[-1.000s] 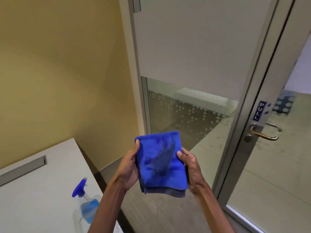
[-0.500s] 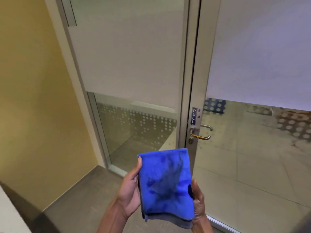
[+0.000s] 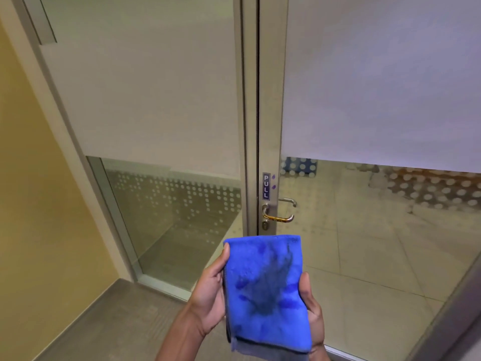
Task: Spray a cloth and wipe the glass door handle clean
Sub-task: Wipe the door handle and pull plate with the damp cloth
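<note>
A folded blue cloth (image 3: 265,293) with dark damp patches is held flat in front of me, low in the middle of the view. My left hand (image 3: 208,293) grips its left edge and my right hand (image 3: 312,308) grips its right edge. Just above the cloth, the metal lever door handle (image 3: 278,217) sticks out from the grey door frame, under a dark PULL label (image 3: 266,186). A second handle shows through the glass on the far side. The cloth is below the handle and not touching it. No spray bottle is in view.
The glass door (image 3: 377,230) on the right is frosted above and see-through below, and a fixed glass panel (image 3: 169,217) stands to its left. A yellow wall (image 3: 33,204) runs along the left. Grey floor (image 3: 104,321) lies at my feet.
The view has swung right and toward the door: the table and spray bottle left the view, and the handle now sits centred just above the cloth. Both hands kept hold of the cloth.
</note>
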{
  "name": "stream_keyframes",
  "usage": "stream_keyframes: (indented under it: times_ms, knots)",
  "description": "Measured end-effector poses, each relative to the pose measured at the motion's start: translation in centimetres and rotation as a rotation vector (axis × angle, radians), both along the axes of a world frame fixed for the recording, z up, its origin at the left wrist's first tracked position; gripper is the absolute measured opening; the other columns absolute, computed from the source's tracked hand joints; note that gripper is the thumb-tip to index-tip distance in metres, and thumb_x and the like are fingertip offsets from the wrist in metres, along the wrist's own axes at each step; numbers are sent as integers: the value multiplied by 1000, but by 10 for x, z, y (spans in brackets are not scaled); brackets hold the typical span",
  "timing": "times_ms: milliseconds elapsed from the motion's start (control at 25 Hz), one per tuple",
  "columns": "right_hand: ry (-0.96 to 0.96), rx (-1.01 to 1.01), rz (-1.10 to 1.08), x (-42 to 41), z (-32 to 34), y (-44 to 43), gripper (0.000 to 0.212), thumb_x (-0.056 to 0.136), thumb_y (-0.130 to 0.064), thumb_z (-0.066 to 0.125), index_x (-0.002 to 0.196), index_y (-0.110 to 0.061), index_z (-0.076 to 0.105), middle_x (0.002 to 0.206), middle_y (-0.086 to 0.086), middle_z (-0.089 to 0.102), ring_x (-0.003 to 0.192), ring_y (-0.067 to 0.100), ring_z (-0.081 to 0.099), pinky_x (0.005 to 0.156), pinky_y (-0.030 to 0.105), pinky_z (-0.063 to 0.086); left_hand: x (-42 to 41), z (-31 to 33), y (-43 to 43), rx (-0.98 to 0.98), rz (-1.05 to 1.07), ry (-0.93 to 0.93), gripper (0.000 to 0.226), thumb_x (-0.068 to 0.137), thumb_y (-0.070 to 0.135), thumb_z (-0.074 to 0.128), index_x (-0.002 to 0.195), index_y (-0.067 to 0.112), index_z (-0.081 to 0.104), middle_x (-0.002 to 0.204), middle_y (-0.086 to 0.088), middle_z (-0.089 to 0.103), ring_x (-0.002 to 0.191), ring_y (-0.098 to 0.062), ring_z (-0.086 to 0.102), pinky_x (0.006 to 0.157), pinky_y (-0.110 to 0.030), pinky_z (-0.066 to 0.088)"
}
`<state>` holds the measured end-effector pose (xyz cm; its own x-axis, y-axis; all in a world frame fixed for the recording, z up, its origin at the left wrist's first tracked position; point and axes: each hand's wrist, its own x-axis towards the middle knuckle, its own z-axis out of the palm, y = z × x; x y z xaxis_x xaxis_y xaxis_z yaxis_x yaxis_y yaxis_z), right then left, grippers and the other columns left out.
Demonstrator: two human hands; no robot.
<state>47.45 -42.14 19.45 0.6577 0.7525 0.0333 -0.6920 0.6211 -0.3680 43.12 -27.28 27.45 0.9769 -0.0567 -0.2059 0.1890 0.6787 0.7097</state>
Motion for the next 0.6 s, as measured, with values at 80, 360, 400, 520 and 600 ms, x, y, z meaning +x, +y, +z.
stream_keyframes:
  times_ms: [80,360,400,520,600]
  knots:
    - [-6,36,7,17,7,-2,81,92,-62,54,156,-15,35,164,15,28,151,36,27,126,52,6,22,4,2,21,-9,-5,57,103,44,39,129,0,64,135,-21,62,125,-32,61,112,-49,40]
    - [-52,33,-76,87,16,21,75,96,-62,49,151,-11,44,154,18,46,144,37,39,124,54,14,114,7,38,70,-65,-48,51,99,40,48,128,2,65,130,-18,67,121,-29,64,108,-46,44]
    - [-45,31,-99,99,17,27,75,97,-63,44,150,-11,45,153,18,47,143,37,40,123,54,16,129,9,46,82,-73,-53,49,99,39,49,126,3,67,128,-18,68,118,-28,66,104,-45,48]
    - [-98,17,-164,130,18,47,79,100,-67,24,152,-10,42,154,17,46,144,35,39,122,51,17,174,14,72,134,-74,-82,40,97,33,52,119,5,71,115,-15,74,100,-23,74,84,-37,61]
    - [-156,28,-223,151,16,59,82,99,-68,16,153,-10,39,155,16,45,145,34,38,121,50,17,203,17,89,188,-49,-97,35,98,29,52,120,8,69,108,-11,76,87,-17,74,73,-32,63]
